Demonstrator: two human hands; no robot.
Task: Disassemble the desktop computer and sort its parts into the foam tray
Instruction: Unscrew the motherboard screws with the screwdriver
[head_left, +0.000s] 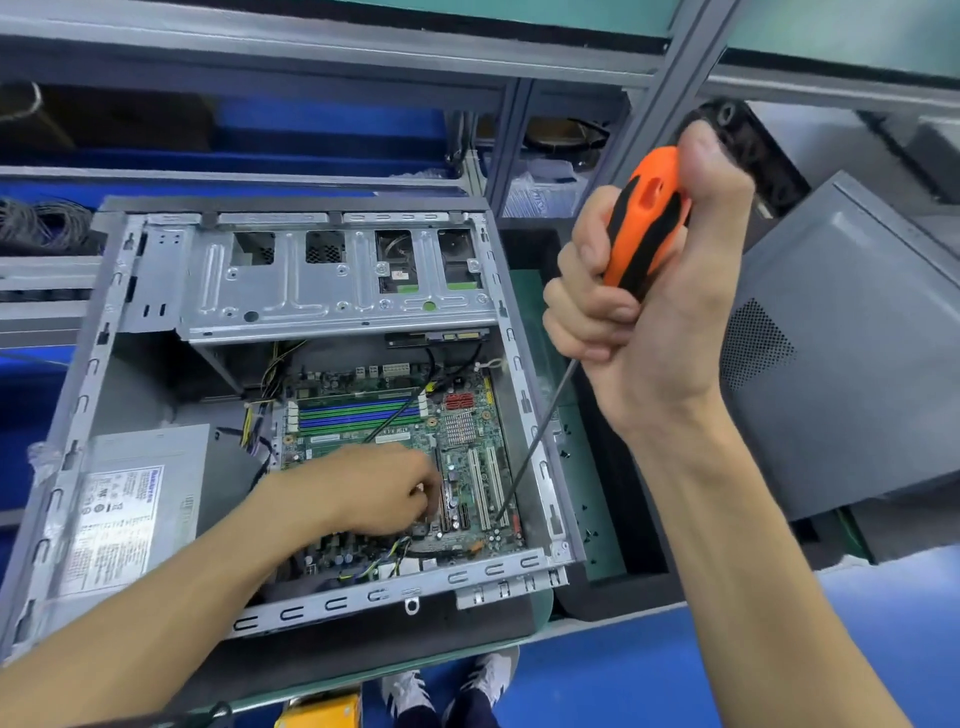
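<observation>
- Computer (291, 415): we see it lying open on its side at the worktop's (540, 616) front edge, motherboard (467, 457) facing up, power supply (140, 509) in its near left corner, drive cage (332, 280) along its far side.
- Our left hand (379, 488) reaches into the case, fingertips curled and pinching something small over the motherboard; we cannot tell what.
- Our right hand (644, 291) grips a screwdriver (647, 223) by its orange-and-black handle, raised above the case's right side, its shaft slanting down to the motherboard's near right part.
- Foam tray (613, 587): black, just right of the case, with a green board (582, 467) lying in it.
- Side panel (857, 364): grey, towards the worktop's right edge.
</observation>
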